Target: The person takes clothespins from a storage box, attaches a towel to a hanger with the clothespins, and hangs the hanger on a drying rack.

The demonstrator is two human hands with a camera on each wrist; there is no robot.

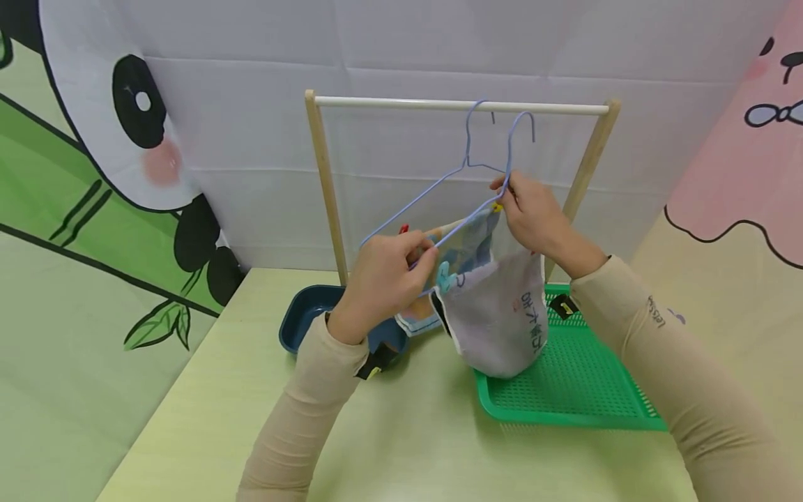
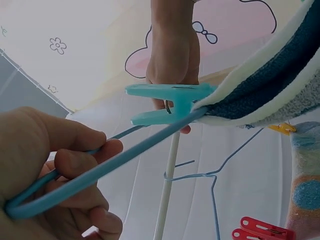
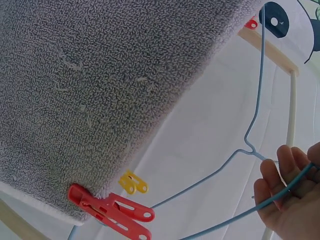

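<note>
My left hand [image 1: 395,279] grips one end of a blue wire hanger [image 2: 110,170]. My right hand [image 1: 533,213] holds the same hanger just below its hook, fingers curled round the wire. From this hanger hangs a greyish towel [image 1: 502,314] with dark lettering. A teal clothespin [image 2: 170,97] clips it near my left hand; a red clothespin [image 3: 112,212] grips its other corner. Behind, a second blue hanger [image 1: 468,132] hooks over the rack's bar, carrying a patterned towel [image 2: 305,175] with a yellow clothespin [image 2: 282,128] and a red clothespin [image 2: 262,230].
A rack with a white bar [image 1: 401,102] and wooden posts stands at the back of the pale table [image 1: 207,411]. Below it are a dark blue basin [image 1: 295,321] on the left and a green perforated basket [image 1: 577,355] on the right. Printed cloth covers the walls.
</note>
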